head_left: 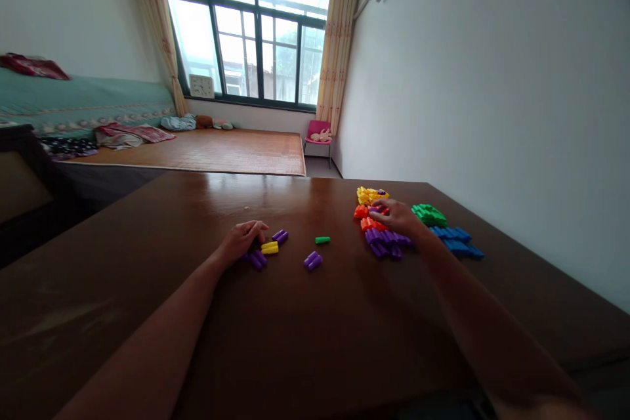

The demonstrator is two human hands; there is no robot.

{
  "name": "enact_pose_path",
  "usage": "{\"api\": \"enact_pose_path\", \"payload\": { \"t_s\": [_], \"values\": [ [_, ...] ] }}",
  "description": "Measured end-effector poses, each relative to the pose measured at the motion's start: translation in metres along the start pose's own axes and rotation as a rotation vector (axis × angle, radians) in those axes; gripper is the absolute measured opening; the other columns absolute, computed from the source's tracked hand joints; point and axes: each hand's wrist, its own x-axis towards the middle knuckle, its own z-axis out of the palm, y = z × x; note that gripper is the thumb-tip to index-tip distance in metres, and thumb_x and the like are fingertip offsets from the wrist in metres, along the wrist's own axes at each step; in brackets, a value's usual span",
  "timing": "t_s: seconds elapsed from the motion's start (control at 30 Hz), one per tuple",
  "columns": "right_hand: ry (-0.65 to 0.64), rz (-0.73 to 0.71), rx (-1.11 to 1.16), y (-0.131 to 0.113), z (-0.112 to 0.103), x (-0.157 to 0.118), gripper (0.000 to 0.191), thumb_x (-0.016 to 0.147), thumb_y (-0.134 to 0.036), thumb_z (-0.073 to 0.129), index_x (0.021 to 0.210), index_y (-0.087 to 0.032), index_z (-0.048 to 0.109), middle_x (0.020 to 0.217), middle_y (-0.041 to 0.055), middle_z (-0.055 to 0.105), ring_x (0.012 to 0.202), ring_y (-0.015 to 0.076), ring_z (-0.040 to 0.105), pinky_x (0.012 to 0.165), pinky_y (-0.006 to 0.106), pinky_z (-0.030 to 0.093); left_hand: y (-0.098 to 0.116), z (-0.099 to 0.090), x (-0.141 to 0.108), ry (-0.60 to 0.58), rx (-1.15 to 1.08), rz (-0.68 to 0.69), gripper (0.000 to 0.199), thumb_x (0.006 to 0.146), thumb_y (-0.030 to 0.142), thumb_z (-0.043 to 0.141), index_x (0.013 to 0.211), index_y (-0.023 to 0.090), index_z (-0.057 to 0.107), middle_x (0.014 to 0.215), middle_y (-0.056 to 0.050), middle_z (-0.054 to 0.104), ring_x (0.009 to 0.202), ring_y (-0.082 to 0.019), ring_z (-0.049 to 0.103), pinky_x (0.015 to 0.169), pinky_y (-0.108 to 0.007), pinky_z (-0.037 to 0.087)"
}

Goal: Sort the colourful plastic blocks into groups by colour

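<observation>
My right hand is over the sorted piles at the right, its fingers closed on a purple plastic block. Beneath it lie orange blocks, with a purple pile nearer me and a yellow pile behind. My left hand rests on the table, fingers loosely bent and apart, holding nothing that I can see. Close to its fingertips are a yellow block, a purple block and more purple blocks, partly covered. Between the hands lie a green block and a purple pair.
Green blocks and blue blocks lie in piles beside my right forearm. All stand on a brown glossy table. A white wall runs along its right. Beyond are a bed and a pink chair.
</observation>
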Motion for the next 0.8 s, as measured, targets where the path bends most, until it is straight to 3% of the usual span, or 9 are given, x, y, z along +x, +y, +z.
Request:
{"api": "enact_pose_path", "payload": {
  "t_s": [0.13,0.27,0.43,0.6,0.7,0.8],
  "values": [
    [-0.064,0.139,-0.119,0.047,-0.014,-0.027,0.03,0.079,-0.044,0.063,0.095,-0.019,0.069,0.085,0.0053,0.072,0.075,0.0188,0.066,0.068,0.027,0.049,0.001,0.0,0.001,0.009,0.039,0.026,0.053,0.087,0.06,0.036,0.088,0.02,0.071,0.072,-0.005,0.071,0.072,-0.022,0.067,0.07,-0.035,0.052],
    [-0.12,0.091,-0.16,0.051,-0.008,-0.027,0.035,0.082,-0.051,0.058,0.09,-0.019,0.07,0.085,0.0058,0.072,0.076,0.0191,0.066,0.069,0.027,0.048,0.005,-0.001,0.0,0.019,0.033,0.041,0.053,0.086,0.061,0.037,0.084,0.021,0.071,0.071,-0.005,0.07,0.072,-0.023,0.067,0.072,-0.036,0.053],
    [-0.033,0.002,-0.259,0.036,0.0,0.021,0.031,0.09,-0.039,0.05,0.103,-0.019,0.07,0.103,0.0077,0.072,0.093,0.0195,0.065,0.084,0.028,0.046,0.004,-0.001,-0.001,0.02,0.012,0.016,0.053,0.084,0.062,0.039,0.084,0.021,0.071,0.071,-0.005,0.071,0.073,-0.024,0.067,0.075,-0.039,0.053],
    [-0.214,-0.05,-0.382,0.027,0.034,0.074,0.044,0.081,-0.042,0.065,0.122,-0.024,0.064,0.118,0.0106,0.066,0.113,0.0261,0.058,0.094,0.036,0.045,0.002,0.0,-0.001,0.017,-0.024,0.004,0.051,0.085,0.06,0.04,0.087,0.02,0.071,0.072,-0.005,0.071,0.073,-0.024,0.067,0.074,-0.038,0.054],
    [-0.313,-0.027,-0.332,0.028,0.049,0.09,0.048,0.073,-0.041,0.073,0.119,-0.027,0.065,0.111,0.0085,0.068,0.102,0.0232,0.063,0.088,0.034,0.048,0.0,0.001,-0.002,0.009,-0.033,0.005,0.05,0.086,0.058,0.039,0.087,0.02,0.071,0.073,-0.006,0.071,0.072,-0.023,0.067,0.073,-0.038,0.053],
    [-0.453,-0.012,-0.242,0.033,0.051,0.094,0.032,0.069,-0.031,0.075,0.1,-0.025,0.073,0.09,0.0029,0.072,0.076,0.0157,0.067,0.072,0.025,0.05,0.0,0.001,-0.002,0.015,-0.036,0.017,0.049,0.087,0.058,0.039,0.086,0.02,0.071,0.072,-0.006,0.071,0.073,-0.024,0.068,0.074,-0.038,0.053]
  ]
}}
